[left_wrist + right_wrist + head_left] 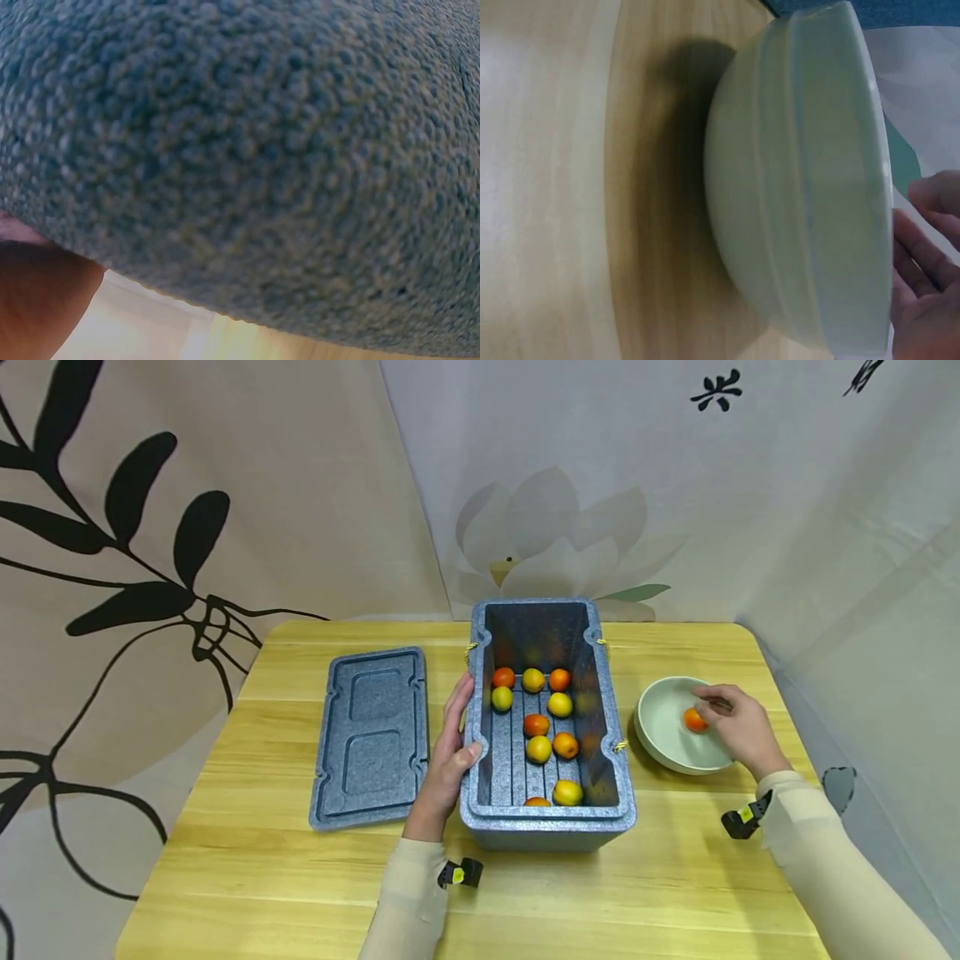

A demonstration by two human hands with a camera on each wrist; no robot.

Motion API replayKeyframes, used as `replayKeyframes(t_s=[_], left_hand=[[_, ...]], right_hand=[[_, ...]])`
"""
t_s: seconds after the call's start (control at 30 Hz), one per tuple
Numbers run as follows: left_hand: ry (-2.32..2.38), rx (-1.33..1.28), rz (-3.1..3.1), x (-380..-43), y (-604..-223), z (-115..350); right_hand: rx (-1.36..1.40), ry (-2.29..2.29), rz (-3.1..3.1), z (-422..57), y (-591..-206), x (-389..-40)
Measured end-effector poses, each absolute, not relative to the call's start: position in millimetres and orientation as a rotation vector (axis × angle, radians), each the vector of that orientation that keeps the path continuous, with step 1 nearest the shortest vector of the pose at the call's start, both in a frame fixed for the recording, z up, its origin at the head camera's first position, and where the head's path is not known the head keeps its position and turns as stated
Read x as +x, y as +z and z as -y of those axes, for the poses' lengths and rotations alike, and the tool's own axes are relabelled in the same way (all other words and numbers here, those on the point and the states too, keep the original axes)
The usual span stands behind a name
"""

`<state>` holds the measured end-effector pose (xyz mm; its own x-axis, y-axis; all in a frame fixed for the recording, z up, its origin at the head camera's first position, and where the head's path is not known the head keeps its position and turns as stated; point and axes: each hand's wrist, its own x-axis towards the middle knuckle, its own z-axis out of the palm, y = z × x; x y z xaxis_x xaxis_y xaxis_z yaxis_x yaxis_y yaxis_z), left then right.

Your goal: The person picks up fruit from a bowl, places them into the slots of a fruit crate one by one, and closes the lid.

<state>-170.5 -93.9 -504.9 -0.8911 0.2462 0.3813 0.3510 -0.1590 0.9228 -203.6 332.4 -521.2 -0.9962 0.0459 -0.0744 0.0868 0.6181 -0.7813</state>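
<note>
My left hand (447,764) rests against the left wall of a blue-grey foam box (472,777), its thumb on the rim. In the left wrist view the box's beaded foam surface (247,165) fills most of the picture. Inside the box lie several small orange and yellow citrus fruits (538,749). On the right, my right hand (738,727) reaches over a pale green bowl (663,735), fingers bent loosely. A small orange citrus fruit (693,721) is in the bowl beneath the fingertips. The right wrist view shows thumb and fingers (922,255) apart at the bowl's rim.
The matching foam lid (371,735) lies flat on the wooden table (262,827), left of the box. Yellow cord loops (620,746) stick out at the box's sides. A printed cloth (337,485) hangs behind the table.
</note>
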Motion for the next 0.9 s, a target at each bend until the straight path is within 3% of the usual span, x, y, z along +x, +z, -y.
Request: replayKeyframes(t_s=[0.9], left_hand=[[-2.207,-0.729,1.985,-171,-505,94]], right_hand=[[-0.022,-1.054,-2.782,-331,-532,-215]])
